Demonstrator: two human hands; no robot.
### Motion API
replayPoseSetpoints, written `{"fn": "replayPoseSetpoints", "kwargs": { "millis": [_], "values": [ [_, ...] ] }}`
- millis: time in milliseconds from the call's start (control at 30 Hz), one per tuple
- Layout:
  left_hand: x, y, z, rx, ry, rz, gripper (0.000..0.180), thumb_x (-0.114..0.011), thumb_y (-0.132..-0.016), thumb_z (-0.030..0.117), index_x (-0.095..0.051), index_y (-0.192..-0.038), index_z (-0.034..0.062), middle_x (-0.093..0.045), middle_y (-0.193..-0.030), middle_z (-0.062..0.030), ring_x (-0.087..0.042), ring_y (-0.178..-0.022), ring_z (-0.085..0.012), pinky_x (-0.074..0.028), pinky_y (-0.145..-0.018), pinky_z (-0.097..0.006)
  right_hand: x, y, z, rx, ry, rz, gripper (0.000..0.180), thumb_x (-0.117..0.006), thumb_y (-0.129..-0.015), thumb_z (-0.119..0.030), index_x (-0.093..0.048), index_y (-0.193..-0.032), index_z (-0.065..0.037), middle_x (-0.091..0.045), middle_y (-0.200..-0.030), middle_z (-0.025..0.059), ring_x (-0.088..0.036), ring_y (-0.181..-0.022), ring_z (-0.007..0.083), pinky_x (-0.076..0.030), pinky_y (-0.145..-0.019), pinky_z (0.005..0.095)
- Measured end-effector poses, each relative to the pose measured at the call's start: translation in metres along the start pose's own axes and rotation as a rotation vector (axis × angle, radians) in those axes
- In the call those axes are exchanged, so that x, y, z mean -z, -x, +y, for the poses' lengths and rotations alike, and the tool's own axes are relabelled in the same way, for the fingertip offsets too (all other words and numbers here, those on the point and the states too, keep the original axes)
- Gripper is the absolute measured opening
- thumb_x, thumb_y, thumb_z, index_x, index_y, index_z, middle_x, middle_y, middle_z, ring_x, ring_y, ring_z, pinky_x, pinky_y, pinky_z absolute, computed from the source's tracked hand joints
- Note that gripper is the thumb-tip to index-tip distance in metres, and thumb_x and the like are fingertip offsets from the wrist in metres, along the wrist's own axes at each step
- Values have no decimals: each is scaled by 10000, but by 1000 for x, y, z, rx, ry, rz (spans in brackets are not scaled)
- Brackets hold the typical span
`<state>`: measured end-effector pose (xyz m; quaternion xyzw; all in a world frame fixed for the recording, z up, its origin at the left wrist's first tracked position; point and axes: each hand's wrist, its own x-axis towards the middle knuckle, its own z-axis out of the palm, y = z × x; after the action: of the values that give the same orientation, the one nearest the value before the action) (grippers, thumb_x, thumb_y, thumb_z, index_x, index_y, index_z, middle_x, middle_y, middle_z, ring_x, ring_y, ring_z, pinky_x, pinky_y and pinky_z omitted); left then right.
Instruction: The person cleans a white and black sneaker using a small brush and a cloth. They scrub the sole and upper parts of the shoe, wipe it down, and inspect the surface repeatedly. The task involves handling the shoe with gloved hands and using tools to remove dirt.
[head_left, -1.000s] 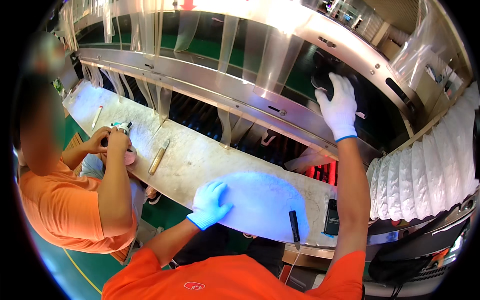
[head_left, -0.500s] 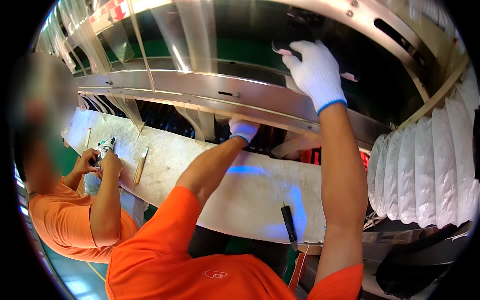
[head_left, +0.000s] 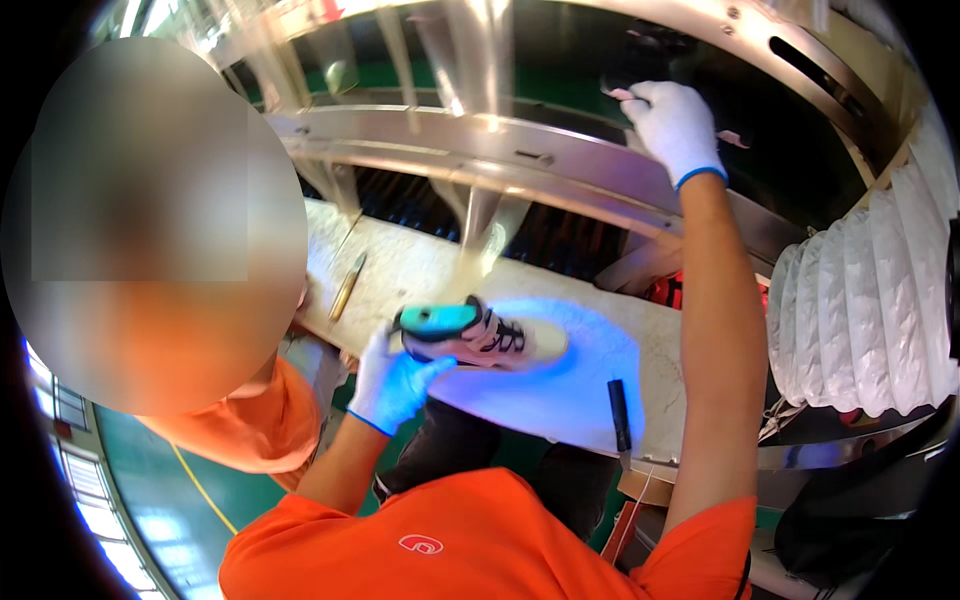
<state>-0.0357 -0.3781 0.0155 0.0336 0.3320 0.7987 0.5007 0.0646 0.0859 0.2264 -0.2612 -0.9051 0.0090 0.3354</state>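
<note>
- Left hand (head_left: pixel 392 385), gloved white, grip clamped on heel of beige sneaker (head_left: pixel 487 336) with teal sole, at 6 o'clock over pale desk (head_left: pixel 420 268).
- Right hand (head_left: pixel 675 125), gloved, raised at 1 o'clock, grip closed on dark object (head_left: pixel 640 68) above metal rail (head_left: pixel 480 160).
- Dark tool (head_left: pixel 620 415) flat at 5 o'clock; brass rod (head_left: pixel 348 286) at 9 o'clock.

Orange short-sleeved shirt, small chest logo, white blue-cuffed gloves on left hand (head_left: pixel 392 385) and right hand (head_left: pixel 675 125).

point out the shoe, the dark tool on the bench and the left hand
shoe (head_left: pixel 500 338), head view, laced upper
dark tool (head_left: pixel 620 414), head view, mid handle
left hand (head_left: pixel 392 382), head view, back of the glove
</note>
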Motion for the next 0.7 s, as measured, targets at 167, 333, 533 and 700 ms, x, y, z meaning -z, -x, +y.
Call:
{"fn": "replayPoseSetpoints", "kwargs": {
  "millis": [167,333,533,700],
  "values": [
    [-16,81,3,-528,-502,480,830,-757,-1053,246,-324,-1721,11,-551,-1601,-236,-755,-1203,-354,-657,-911,-434,-4,-1,4,93,52,97,326,-676,-1027,-402,-852,-1089,-134,-785,-1058,227,-741,-1031,475,-591,-909,581],
    [-83,41,-47,-870,-1710,-593,762,-912,-839,337,-625,-1433,-44,-631,-1485,-292,-632,-1363,-492,-492,-1206,-560,-2,14,24,105,54,214,228,-741,-977,-237,-846,-1133,-109,-794,-1079,215,-752,-1017,456,-600,-911,556],
    [-56,-22,-100,-639,-2213,-436,904,-875,-707,600,-679,-1271,-79,-678,-1247,-260,-623,-1255,-459,-396,-1241,-599,30,106,-65,329,-41,428,239,-764,-955,-8,-833,-1182,-36,-811,-1171,158,-766,-1120,344,-591,-1042,432],
    [-6,15,-90,-921,-2056,-802,424,-769,-822,254,-714,-1141,-21,-703,-1229,-196,-646,-1257,-399,-472,-1191,-543,62,289,-108,499,0,370,297,-767,-831,4,-802,-1118,-68,-767,-1070,133,-738,-964,355,-586,-851,519]
  ]
}}
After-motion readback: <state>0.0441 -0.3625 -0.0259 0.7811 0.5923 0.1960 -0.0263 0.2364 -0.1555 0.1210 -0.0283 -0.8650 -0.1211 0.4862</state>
